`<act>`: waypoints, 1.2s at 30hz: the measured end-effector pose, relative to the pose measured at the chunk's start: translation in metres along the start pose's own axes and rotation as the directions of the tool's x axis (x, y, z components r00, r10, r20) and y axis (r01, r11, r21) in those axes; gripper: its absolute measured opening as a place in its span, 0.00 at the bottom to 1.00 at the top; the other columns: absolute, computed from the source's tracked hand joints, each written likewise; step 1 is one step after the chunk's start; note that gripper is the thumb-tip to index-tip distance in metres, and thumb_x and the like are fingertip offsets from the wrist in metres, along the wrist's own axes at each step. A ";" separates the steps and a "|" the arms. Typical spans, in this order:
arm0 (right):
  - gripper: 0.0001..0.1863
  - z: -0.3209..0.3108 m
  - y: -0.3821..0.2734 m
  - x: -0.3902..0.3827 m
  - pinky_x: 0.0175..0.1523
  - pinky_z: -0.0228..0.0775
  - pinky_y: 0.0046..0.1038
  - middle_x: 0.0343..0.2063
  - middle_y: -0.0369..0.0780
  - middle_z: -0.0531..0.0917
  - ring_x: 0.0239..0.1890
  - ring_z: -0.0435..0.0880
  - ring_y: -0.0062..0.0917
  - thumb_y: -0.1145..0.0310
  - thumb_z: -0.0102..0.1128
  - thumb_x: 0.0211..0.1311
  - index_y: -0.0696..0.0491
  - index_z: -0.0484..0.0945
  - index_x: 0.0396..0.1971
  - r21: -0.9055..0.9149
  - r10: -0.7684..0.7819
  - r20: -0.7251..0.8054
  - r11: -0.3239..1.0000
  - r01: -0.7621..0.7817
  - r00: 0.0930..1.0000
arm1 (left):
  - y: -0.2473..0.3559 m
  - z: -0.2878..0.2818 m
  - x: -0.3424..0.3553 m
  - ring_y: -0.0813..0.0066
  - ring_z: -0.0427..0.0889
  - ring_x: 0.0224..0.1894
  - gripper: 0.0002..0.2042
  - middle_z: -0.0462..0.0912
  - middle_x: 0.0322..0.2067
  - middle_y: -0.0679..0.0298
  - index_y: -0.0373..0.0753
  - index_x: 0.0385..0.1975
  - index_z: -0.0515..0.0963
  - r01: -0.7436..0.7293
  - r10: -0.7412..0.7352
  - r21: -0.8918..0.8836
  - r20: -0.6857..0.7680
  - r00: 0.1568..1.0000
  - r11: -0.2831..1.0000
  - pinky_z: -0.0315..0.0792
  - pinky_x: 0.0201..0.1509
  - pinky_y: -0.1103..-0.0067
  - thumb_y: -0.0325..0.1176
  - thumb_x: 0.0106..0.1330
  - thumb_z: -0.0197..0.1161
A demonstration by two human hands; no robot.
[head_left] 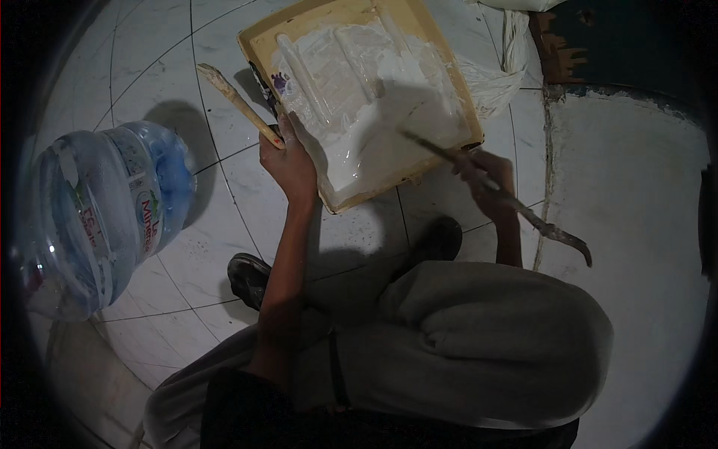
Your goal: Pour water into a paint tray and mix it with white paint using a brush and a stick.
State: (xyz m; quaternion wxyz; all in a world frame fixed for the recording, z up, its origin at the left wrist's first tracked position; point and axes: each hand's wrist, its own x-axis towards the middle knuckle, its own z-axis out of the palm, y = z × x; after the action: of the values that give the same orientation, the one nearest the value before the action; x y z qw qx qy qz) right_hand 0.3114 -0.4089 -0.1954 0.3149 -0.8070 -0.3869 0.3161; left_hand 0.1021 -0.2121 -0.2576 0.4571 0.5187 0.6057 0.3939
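A tan paint tray (250, 46) with raised ribs lies on the floor ahead of me, coated and partly filled with white paint (374, 153). My left hand (288, 161) is closed at the tray's left edge and holds a wooden-handled paintbrush (243, 108), which points up and left, outside the tray. My right hand (490, 179), slightly blurred, grips a long dark stick (531, 217) with a curved end. The stick's far tip reaches over the white paint; whether it touches the paint I cannot tell.
A large clear-blue plastic water bottle (112, 217) lies on its side on the tiles at left. Crumpled white plastic sheeting (505, 67) is by the tray's right side. A dark green, chipped surface (621, 49) stands at far right. My dark shoes (247, 277) are below the tray.
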 end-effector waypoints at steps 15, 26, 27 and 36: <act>0.07 0.031 -0.006 0.008 0.31 0.70 0.23 0.22 0.39 0.82 0.24 0.80 0.19 0.69 0.60 0.62 0.57 0.83 0.32 0.205 -0.321 0.151 0.935 0.288 0.935 | -0.003 0.004 0.003 0.79 0.61 0.22 0.15 0.67 0.18 0.66 0.29 0.26 0.70 -0.011 0.010 0.030 0.006 1.000 0.999 0.62 0.28 0.76 0.35 0.70 0.56; 0.08 0.020 0.001 0.002 0.27 0.69 0.26 0.19 0.41 0.79 0.21 0.78 0.24 0.70 0.59 0.61 0.59 0.81 0.29 -0.108 -0.169 -0.145 0.982 0.154 0.975 | 0.002 0.005 0.004 0.80 0.60 0.23 0.15 0.66 0.18 0.68 0.31 0.25 0.69 -0.026 0.026 -0.004 -0.017 1.000 1.000 0.60 0.27 0.78 0.36 0.70 0.55; 0.06 0.031 -0.006 -0.006 0.27 0.68 0.27 0.20 0.42 0.79 0.22 0.79 0.24 0.72 0.60 0.60 0.60 0.80 0.29 -0.021 -0.198 -0.011 0.980 0.198 0.980 | -0.003 -0.001 0.005 0.80 0.64 0.23 0.16 0.69 0.20 0.67 0.30 0.28 0.71 -0.037 0.037 0.035 -0.003 0.999 0.999 0.62 0.28 0.78 0.39 0.71 0.53; 0.05 0.003 0.009 0.010 0.26 0.66 0.25 0.19 0.41 0.78 0.19 0.74 0.22 0.74 0.61 0.60 0.61 0.81 0.31 0.052 -0.206 -0.209 0.974 0.221 0.956 | -0.006 0.005 0.003 0.81 0.64 0.23 0.15 0.68 0.20 0.68 0.30 0.28 0.70 -0.065 0.064 0.030 0.014 0.998 0.997 0.62 0.27 0.80 0.37 0.71 0.52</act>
State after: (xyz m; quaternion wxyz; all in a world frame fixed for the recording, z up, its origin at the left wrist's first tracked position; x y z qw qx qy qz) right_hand 0.3183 -0.4043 -0.2067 0.4149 -0.7760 -0.4256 0.2111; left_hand 0.1049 -0.2097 -0.2645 0.4402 0.5475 0.5914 0.3959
